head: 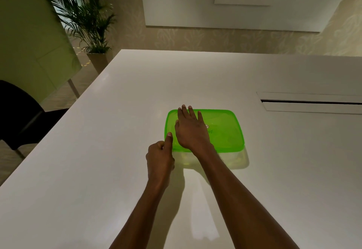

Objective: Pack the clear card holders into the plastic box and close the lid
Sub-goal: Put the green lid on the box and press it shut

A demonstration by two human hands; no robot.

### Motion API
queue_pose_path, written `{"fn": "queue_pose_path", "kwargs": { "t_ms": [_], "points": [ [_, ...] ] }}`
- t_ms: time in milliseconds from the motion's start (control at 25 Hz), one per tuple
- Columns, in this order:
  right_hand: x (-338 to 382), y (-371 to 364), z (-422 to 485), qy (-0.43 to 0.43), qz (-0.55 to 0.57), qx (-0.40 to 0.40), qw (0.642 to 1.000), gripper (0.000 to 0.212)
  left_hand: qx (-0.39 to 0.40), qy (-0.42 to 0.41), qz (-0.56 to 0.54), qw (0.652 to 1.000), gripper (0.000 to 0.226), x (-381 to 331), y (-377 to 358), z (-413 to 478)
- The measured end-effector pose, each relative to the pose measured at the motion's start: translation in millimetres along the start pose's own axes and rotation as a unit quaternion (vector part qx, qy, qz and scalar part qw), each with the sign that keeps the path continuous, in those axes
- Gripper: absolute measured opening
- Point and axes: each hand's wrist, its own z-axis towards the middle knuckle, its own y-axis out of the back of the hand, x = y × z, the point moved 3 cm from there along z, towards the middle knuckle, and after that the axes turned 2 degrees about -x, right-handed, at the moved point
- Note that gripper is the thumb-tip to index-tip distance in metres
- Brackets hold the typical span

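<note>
My right hand (191, 129) lay flat on the green lid (221, 131), palm down, fingers (185, 111) spread and released, gripping nothing, tips reaching the lid's far edge. The lid sat on top of the plastic box (233, 159), whose clear wall showed below the lid's near edge, approx mid-desk, a bit to the right of centre. Lid looked seated all round, but I couldn't tell if it was snapped shut. Card holders weren't distinguishable through the clear wall; too hazy to say.

My left hand (159, 156) was at the box's near-left corner, fingers clenched into a loose fist w/ the thumb (169, 139) stuck out and pressed against the lid's left rim. It wasn't holding anything.

The white desk (98, 150) carried the box; a long cable slot (311, 102) was set into it to the far right, well apart from the box. Off the desk's left side: a black chair (21, 117), and further back a potted palm (88, 17) by a patterned wall
</note>
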Motion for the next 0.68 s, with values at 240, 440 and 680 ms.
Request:
{"fn": "queue_pose_path", "kwargs": {
  "t_ms": [240,440,680],
  "points": [
    [1,1,-2,0.008,-0.007,-0.017,1.0,0.06,-0.031,-0.117,0.324,0.938,0.064,-24,12,19],
    [-11,6,7,-0.001,0.147,-0.022,0.989,0.054,-0.028,-0.188,0.424,0.885,0.049,-58,-18,50],
    [-108,34,33,-0.173,0.116,-0.069,0.976,0.034,0.017,-0.174,0.485,0.857,0.048,-81,-56,103]
  ]
}}
